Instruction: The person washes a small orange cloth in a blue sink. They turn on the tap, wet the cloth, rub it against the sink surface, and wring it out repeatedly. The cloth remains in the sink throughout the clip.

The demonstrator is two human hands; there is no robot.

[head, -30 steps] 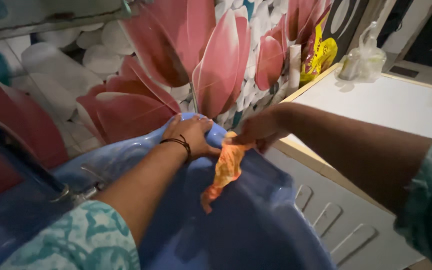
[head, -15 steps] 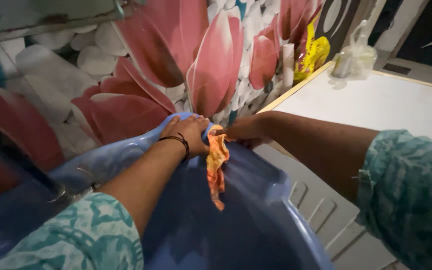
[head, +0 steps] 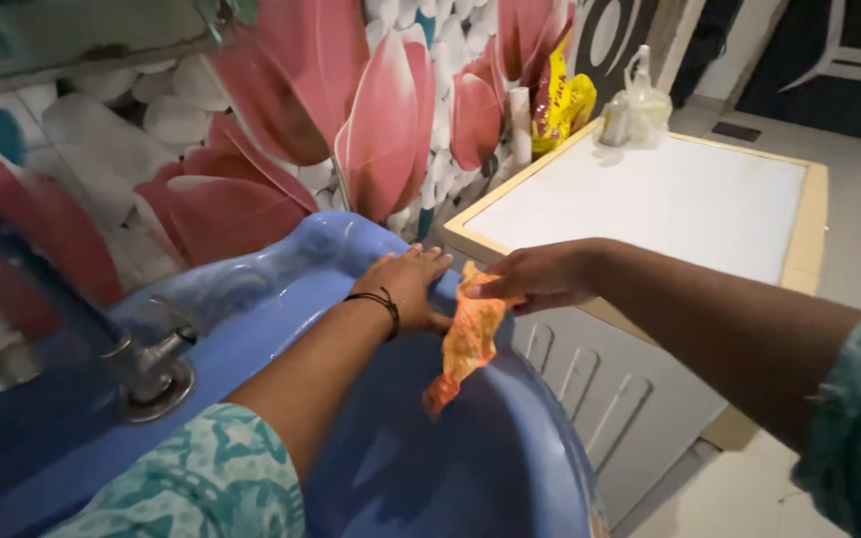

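Rag (head: 462, 344), orange, pinched in my right hand (head: 535, 281), hanging just inside the basin (head: 281, 264) at its far rim. Left hand (head: 409, 289) lies flat on that rim, fingers together, clamping nothing. I'd wipe with short strokes along the rim. Cabinet (head: 650, 199) crowds the basin's right; tap (head: 151, 364) sits left.

1 blue basin (head: 281, 261); 1 orange cloth (head: 465, 344); 1 tap (head: 156, 361); 2 hands (head: 406, 289); 1 cabinet (head: 680, 199).

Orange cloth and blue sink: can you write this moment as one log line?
left hand: flat on blue sink rim | right hand: pinching orange cloth | cloth: hanging over basin | tap: left of arm
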